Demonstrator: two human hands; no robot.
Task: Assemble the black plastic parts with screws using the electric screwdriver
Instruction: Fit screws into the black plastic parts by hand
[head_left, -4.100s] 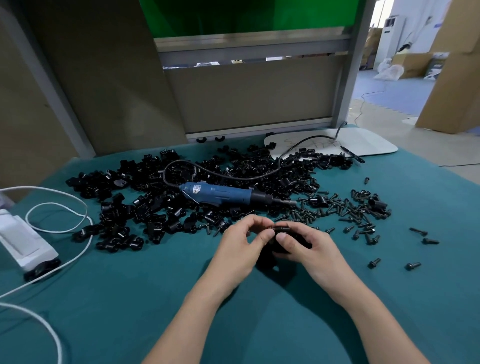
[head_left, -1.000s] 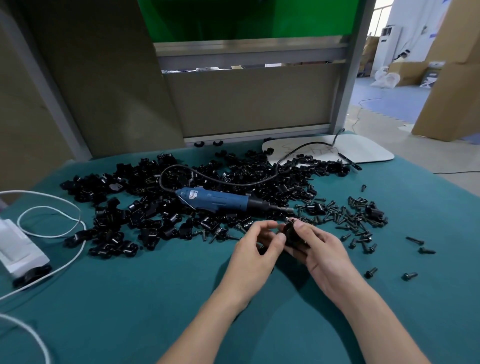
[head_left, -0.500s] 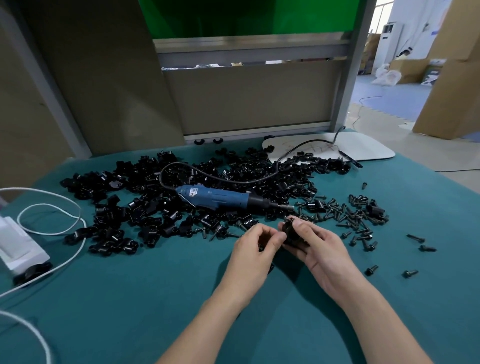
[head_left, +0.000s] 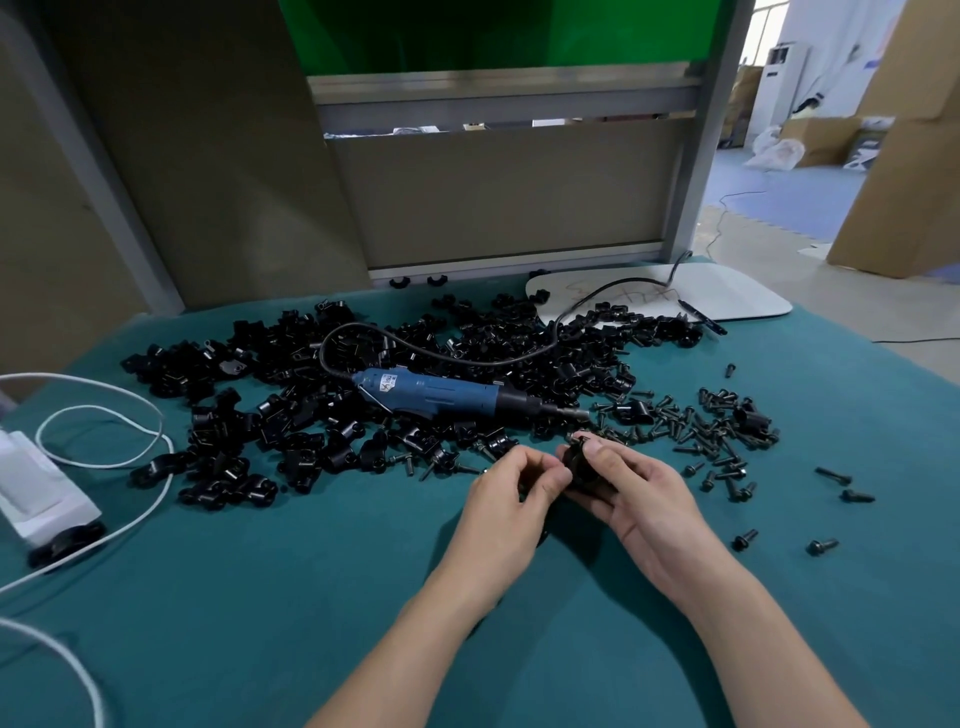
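Between my two hands is a small black plastic part, held just above the teal table. My right hand grips it with thumb on top and fingers curled beneath. My left hand pinches its left side with curled fingers; what lies inside that pinch is hidden. The blue electric screwdriver lies on the pile of black parts behind my hands, tip pointing right. Loose black screws are scattered to the right of the tip.
A white power adapter and white cable lie at the left edge. A white board sits at the back right with the screwdriver's black cord across it. A few stray screws lie right of my right hand. A partition stands behind the table.
Both hands stay together on the black part, shifted slightly; my left fingers curl tighter against its side. The screwdriver and the piles have not moved.
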